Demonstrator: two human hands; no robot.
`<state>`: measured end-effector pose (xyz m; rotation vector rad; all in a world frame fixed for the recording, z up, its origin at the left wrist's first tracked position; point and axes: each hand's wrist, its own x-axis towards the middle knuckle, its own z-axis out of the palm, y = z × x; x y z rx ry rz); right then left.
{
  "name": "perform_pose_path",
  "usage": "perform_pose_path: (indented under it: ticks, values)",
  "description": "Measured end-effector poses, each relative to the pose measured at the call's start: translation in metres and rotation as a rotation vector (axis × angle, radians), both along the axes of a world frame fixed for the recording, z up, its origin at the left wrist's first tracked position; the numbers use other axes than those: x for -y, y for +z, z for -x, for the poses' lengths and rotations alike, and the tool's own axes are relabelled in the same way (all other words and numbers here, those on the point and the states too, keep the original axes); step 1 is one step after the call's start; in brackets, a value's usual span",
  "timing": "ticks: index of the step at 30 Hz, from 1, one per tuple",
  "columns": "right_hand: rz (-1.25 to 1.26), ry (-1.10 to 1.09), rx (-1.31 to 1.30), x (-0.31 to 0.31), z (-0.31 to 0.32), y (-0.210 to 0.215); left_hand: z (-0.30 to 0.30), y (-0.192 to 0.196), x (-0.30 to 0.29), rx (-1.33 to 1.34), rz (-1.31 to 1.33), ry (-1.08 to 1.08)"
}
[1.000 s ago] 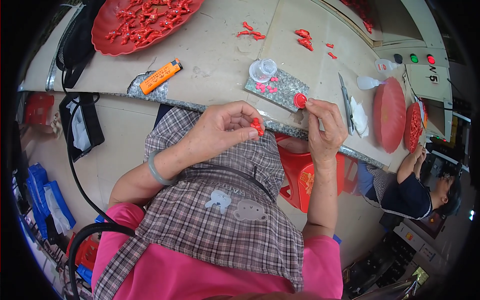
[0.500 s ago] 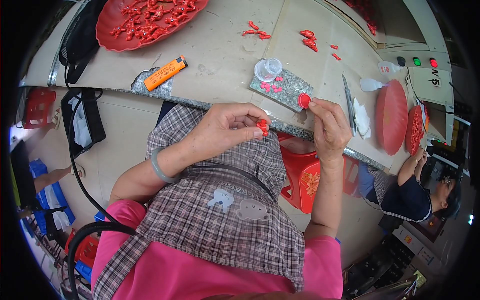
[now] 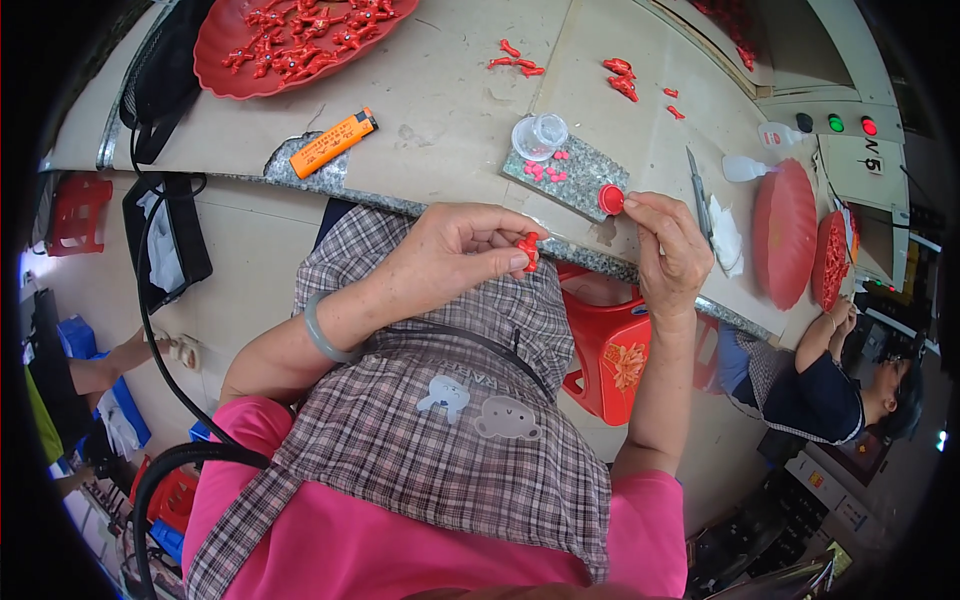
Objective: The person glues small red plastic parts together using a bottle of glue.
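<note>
We take the orange lighter [image 3: 333, 143] as our landmark. Up and left of it sits a red tray [image 3: 215, 60] heaped with small red pieces; to its right, a clear plastic cup [image 3: 539, 136] — then loose red bits [image 3: 620, 77] beyond. Far right of it, two red discs [image 3: 783, 233] stand by a panel with green and red lights [image 3: 848, 124]. Below — a red plastic stool [image 3: 610, 355].

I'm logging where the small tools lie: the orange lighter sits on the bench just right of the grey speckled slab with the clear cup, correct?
Not quite. In the head view the orange lighter lies on the bench to the left of the grey speckled slab, which does carry the clear cup.
</note>
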<state>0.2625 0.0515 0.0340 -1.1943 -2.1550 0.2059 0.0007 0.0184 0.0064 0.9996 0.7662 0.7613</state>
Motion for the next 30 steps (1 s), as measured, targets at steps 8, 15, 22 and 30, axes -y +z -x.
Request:
perform_pose_path:
  ticks: [8,15,22,30]
  values:
    - [-0.045,0.016,0.074,-0.001,0.001,0.005,0.0,-0.001,0.001,0.038,0.014,0.002]
    - [-0.036,0.015,0.035,0.0,0.004,0.005,0.0,0.003,0.001,-0.015,0.002,-0.008]
    - [-0.064,0.021,0.095,0.001,0.006,0.007,0.0,-0.001,0.002,0.007,-0.016,0.012]
    - [0.034,-0.088,-0.012,0.005,0.003,0.007,0.001,0.0,0.002,-0.011,-0.03,-0.014]
